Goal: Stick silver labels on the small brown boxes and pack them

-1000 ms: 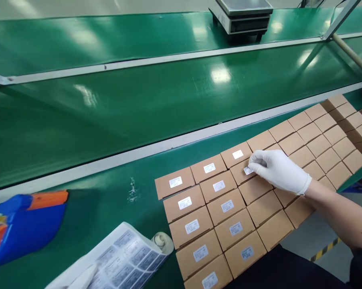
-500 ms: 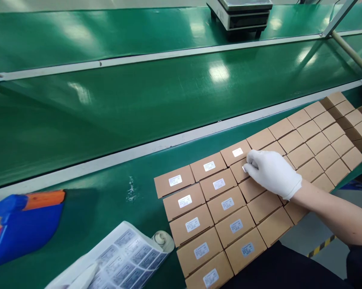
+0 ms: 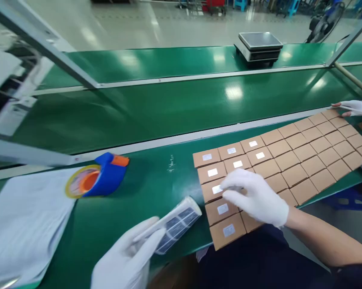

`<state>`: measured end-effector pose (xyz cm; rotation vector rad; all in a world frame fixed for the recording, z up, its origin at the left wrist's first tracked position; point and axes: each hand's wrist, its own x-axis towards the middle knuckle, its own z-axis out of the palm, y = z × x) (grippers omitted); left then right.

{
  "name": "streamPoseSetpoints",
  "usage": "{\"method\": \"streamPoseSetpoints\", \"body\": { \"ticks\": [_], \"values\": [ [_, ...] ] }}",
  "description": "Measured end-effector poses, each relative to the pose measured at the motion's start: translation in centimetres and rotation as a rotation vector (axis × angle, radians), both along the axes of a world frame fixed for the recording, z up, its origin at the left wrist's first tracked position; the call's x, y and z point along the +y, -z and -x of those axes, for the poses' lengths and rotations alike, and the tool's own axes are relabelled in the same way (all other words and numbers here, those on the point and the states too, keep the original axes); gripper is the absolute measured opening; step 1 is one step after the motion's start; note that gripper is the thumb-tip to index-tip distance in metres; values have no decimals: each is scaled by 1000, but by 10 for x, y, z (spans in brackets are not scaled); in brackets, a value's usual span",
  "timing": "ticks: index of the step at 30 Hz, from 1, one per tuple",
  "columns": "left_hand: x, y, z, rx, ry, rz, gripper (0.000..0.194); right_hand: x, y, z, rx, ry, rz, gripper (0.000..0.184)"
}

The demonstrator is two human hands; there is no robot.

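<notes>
Flat kraft-brown cardboard boxes lie edge to edge in a slanted grid on the near green belt, with small white labels on those at the left end. My right hand, in a white glove, is over the near-left boxes, its fingertips pinching a white label against one box lid. My left hand, also gloved, grips a roll of label sheet above the belt, clear of the boxes. Part of the boxes beneath my right hand is hidden.
A co-worker's gloved hands reach in at the far right of the boxes. A blue tape dispenser and a white sheet lie on the belt at left. A digital scale stands on the far belt behind metal rails.
The view has swung up and left. My left hand has lifted the label roll off the belt. My right hand has moved toward the near row of boxes, and a co-worker's hand has appeared.
</notes>
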<state>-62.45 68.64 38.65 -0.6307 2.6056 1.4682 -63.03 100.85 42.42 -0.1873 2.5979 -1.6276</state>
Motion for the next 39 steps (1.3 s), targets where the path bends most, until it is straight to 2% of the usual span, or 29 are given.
{"method": "streamPoseSetpoints", "body": {
  "ticks": [3, 4, 7, 11, 12, 14, 18, 22, 26, 33, 36, 39],
  "values": [
    [18, -14, -18, -2, 25, -218, 62, -46, 3, 5, 100, -168, 120, 37],
    [22, -17, -22, 24, 45, -269, 60, -55, 4, 7, 71, -209, 129, 38],
    [26, -16, -32, 96, 63, -370, 56, -74, 8, 13, -95, -263, 80, 21],
    [16, -2, -39, 141, 27, -416, 62, -87, 12, 12, -127, -308, -8, 32],
    [13, 1, -40, 144, 34, -404, 61, -90, 13, 11, -127, -324, -8, 34],
    [7, 3, -41, 164, 77, -363, 55, -94, 15, 8, -153, -344, -16, 26],
    [1, -3, -38, 247, 228, -370, 39, -100, 15, 5, -180, -347, -99, 21],
    [2, -10, -32, 255, 277, -451, 22, -103, 13, 3, -31, -324, -113, 19],
    [5, -11, -28, 257, 305, -397, 16, -102, 15, 2, 35, -325, -103, 12],
    [6, -2, -26, 217, 302, -333, 13, -100, 23, 2, -35, -285, -131, 19],
    [7, 1, -26, 196, 258, -416, 20, -102, 22, 1, -43, -263, -140, 22],
    [8, 3, -25, 173, 215, -531, 27, -101, 22, -2, 43, -215, -167, 16]
  ]
}}
